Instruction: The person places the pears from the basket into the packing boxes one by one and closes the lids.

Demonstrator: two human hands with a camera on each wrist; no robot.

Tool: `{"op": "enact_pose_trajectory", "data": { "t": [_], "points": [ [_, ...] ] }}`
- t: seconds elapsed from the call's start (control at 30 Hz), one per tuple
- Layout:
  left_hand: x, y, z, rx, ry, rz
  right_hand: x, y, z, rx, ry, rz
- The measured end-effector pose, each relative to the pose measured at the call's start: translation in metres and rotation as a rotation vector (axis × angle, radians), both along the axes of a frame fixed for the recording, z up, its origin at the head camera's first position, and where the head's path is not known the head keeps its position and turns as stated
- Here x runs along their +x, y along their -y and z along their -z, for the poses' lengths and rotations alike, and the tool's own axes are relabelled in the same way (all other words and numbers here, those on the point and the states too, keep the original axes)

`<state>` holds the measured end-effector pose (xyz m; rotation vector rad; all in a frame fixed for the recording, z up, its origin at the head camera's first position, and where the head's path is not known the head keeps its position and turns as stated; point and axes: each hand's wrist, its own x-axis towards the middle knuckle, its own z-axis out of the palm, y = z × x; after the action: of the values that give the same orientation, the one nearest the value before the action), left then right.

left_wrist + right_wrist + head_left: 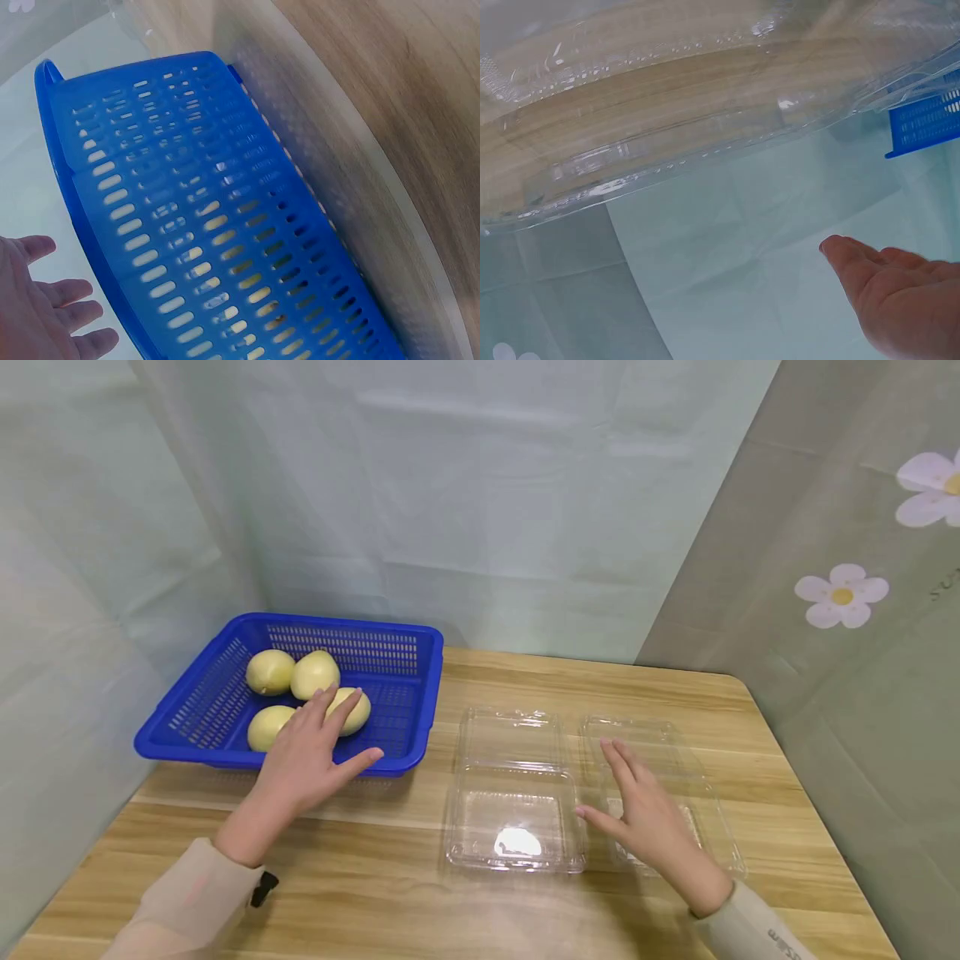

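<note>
In the head view, the left hand [309, 752] hovers over four pale yellow fruits [315, 675] in the blue perforated basket [202, 757]; its fingers are extended, and whether they touch the nearest fruit cannot be told. The right hand [651, 818], fingers straight and grip without a load, is above the right clear clamshell [667, 750], thumb near the left clamshell [513, 814]. The step looks like reaching for a fruit; grasping one would call for curling the fingers around it, then clearing the basket's raised rim. A strip of wood separates basket and left clamshell, with more table [390, 893] in front.

The left wrist view shows that hand's spread fingers beside the rim, grip holding nothing.

The right wrist view shows clear plastic apart from the fingertips.
</note>
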<state>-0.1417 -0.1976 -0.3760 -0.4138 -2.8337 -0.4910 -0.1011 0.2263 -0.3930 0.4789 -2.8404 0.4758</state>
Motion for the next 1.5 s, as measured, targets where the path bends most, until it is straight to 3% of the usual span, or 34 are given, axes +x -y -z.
{"op": "enact_pose_trajectory", "data": {
  "t": [0.37, 0.7, 0.97, 1.5],
  "points": [
    [-0.006, 0.011, 0.001, 0.024, 0.031, -0.057, 0.006, 0.01, 0.0, -0.113, 0.05, 0.004],
    [-0.016, 0.017, 0.002, 0.098, 0.035, -0.076, 0.007, 0.022, 0.007, -0.188, 0.015, 0.023],
    [-0.024, 0.02, 0.002, 0.109, 0.034, -0.084, 0.01, 0.03, 0.01, -0.195, 0.015, 0.039],
    [-0.04, 0.03, 0.005, 0.134, 0.132, -0.123, 0.012, 0.041, 0.016, -0.236, 0.049, 0.078]
  ]
}}
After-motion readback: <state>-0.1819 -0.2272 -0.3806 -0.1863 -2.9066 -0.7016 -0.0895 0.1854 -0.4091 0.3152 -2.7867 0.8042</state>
